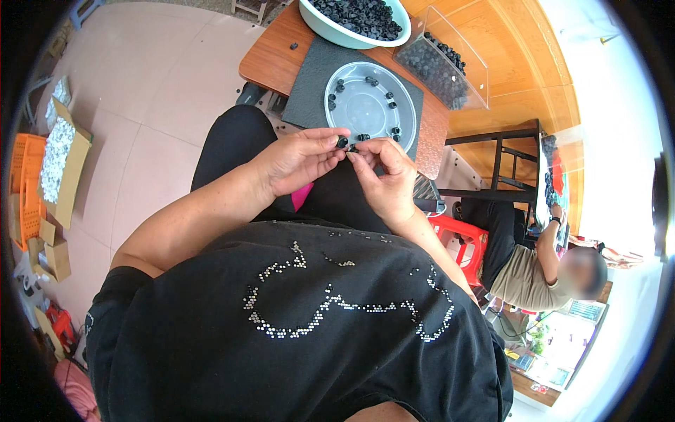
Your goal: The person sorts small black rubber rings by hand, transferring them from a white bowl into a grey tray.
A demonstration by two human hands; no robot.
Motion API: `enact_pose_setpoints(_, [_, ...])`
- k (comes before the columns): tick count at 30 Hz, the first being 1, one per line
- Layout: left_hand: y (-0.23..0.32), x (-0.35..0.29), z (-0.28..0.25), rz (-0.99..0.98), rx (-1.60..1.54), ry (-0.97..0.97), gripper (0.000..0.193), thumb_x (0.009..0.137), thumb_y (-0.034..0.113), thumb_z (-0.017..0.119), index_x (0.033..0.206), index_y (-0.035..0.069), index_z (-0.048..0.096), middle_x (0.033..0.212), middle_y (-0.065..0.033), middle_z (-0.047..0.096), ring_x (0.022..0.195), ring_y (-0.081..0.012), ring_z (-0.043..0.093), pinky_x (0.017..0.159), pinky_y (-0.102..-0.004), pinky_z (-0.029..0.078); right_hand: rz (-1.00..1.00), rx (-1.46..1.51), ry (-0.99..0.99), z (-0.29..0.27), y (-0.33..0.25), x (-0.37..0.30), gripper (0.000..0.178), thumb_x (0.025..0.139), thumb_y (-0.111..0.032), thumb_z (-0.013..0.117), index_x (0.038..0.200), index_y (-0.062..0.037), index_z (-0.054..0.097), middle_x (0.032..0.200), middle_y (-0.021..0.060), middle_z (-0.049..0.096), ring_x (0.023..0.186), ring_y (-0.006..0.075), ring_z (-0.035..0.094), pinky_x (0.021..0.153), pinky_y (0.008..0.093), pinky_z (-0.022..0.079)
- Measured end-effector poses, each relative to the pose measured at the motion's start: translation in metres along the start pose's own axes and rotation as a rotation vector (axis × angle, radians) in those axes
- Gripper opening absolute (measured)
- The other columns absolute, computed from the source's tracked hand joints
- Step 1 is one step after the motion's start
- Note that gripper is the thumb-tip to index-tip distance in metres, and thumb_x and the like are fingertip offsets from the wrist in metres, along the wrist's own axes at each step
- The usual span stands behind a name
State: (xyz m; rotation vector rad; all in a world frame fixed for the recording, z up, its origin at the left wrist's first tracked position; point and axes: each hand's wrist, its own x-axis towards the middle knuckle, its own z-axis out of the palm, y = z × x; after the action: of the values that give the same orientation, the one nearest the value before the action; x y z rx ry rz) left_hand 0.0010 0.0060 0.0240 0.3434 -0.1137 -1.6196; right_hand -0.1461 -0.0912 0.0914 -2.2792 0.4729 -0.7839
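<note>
Over my lap, just in front of a shallow round clear plastic basin (362, 105), both hands meet at the fingertips. My left hand (299, 158) pinches a small black cylindrical part (342, 142) between thumb and forefinger, its other fingers curled. Beside it, my right hand (385, 172) is closed on another small black part (353, 148), mostly covered by thumb and fingers. Whether the two parts touch, I cannot tell. Several similar black pieces (371, 81) lie around the inside of the basin, some in pairs.
The basin rests on a dark mat (309, 77) upon a brown wooden table (264, 60). Behind stand a pale-green tub (323, 32) and a clear box (425, 60), both holding many black pieces. At right, another person sits on a red stool (457, 235). Cartons (74, 172) stand at left.
</note>
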Motion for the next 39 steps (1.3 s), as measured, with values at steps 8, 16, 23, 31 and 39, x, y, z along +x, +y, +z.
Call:
enact_pose_setpoints(8, [0.000, 0.000, 0.001, -0.003, 0.022, -0.026, 0.025, 0.093, 0.009, 0.055, 0.116, 0.001, 0.058, 0.099, -0.0056, 0.062, 0.092, -0.0112, 0.059, 0.085, -0.0237, 0.050, -0.040, -0.024, -0.006, 0.001, -0.002, 0.004, 0.015, 0.073, 0.003, 0.072, 0.085, -0.0019, 0.064, 0.077, 0.0066, 0.062, 0.061, 0.0113, 0.058, 0.051, 0.0230, 0.047])
enact_pose_setpoints(16, [-0.001, 0.000, 0.001, -0.001, 0.067, 0.001, 0.026, 0.092, 0.009, 0.055, 0.117, 0.000, 0.058, 0.101, -0.0061, 0.062, 0.092, -0.0113, 0.059, 0.086, -0.0237, 0.049, -0.032, -0.069, -0.005, 0.005, 0.001, 0.001, 0.018, 0.071, 0.002, 0.074, 0.086, -0.0017, 0.064, 0.077, 0.0067, 0.062, 0.060, 0.0119, 0.058, 0.051, 0.0236, 0.047])
enact_pose_setpoints(23, [-0.003, -0.001, 0.004, 0.014, 0.095, -0.043, 0.024, 0.092, 0.009, 0.056, 0.115, 0.002, 0.059, 0.104, -0.0062, 0.062, 0.096, -0.0113, 0.058, 0.090, -0.0250, 0.047, 0.042, 0.033, 0.010, 0.005, 0.008, -0.004, 0.027, 0.068, -0.001, 0.078, 0.090, -0.0023, 0.062, 0.077, 0.0060, 0.061, 0.064, 0.0119, 0.057, 0.055, 0.0235, 0.046])
enact_pose_setpoints(31, [-0.001, -0.001, 0.006, 0.019, 0.093, -0.080, 0.021, 0.090, 0.007, 0.058, 0.110, 0.002, 0.061, 0.106, -0.0094, 0.063, 0.099, -0.0155, 0.059, 0.092, -0.0291, 0.048, -0.004, 0.006, -0.003, 0.002, 0.000, -0.001, 0.029, 0.067, -0.004, 0.079, 0.090, -0.0022, 0.063, 0.079, 0.0054, 0.060, 0.066, 0.0120, 0.057, 0.055, 0.0238, 0.047])
enact_pose_setpoints(39, [-0.003, -0.002, 0.005, 0.015, 0.135, -0.026, 0.023, 0.090, 0.009, 0.058, 0.112, 0.002, 0.061, 0.103, -0.0073, 0.063, 0.095, -0.0136, 0.060, 0.090, -0.0273, 0.049, -0.030, -0.067, -0.012, -0.003, -0.003, -0.005, 0.020, 0.068, -0.003, 0.078, 0.083, -0.0028, 0.064, 0.069, 0.0058, 0.059, 0.060, 0.0155, 0.059, 0.054, 0.0265, 0.047])
